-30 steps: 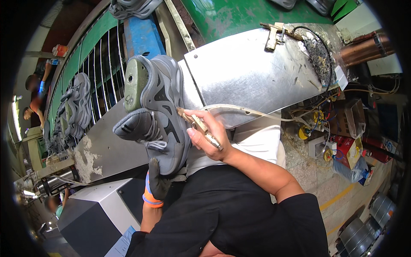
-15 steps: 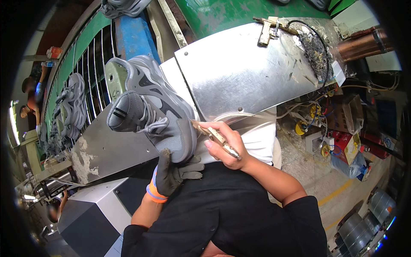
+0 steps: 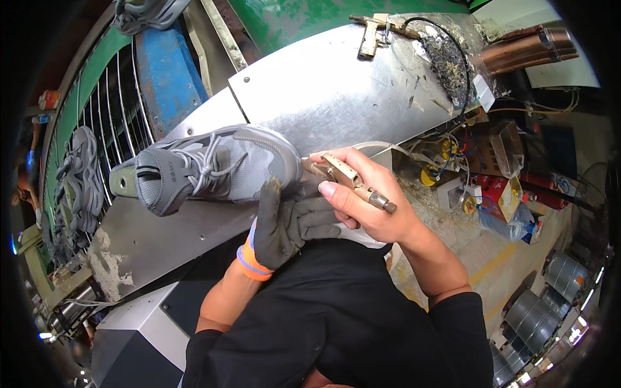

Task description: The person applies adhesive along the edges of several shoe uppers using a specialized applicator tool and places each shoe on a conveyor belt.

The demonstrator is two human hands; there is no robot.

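A: Head view, and there's the shoe (image 3: 242, 169), grey on grey, out over the metal bench (image 3: 323, 97), toe pointing right! Resting on it or held above? I can't tell.

B: Lovely mix of textures: fine mesh across the front, smoother panels round it, pale laces (image 3: 206, 165) knotted, a padded tongue (image 3: 169, 182) with dark stripes. And a green block (image 3: 121, 182) peeks out at the heel end.

A: The hands?

B: Right hand (image 3: 372, 194), bare, fingers wrapped round a worn metal tool (image 3: 349, 171), its front end right by the toe; whether they touch, I can't tell.

A: And the left hand (image 3: 288, 223)?

B: Grey knit glove, orange cuff (image 3: 253, 258), thumb up by the toe, fingers stretched out below; gripping or just steadying, can't tell.

A: Beyond, the bench gleams, brushed and scuffed, with a stained spray gun (image 3: 369, 39) on top.
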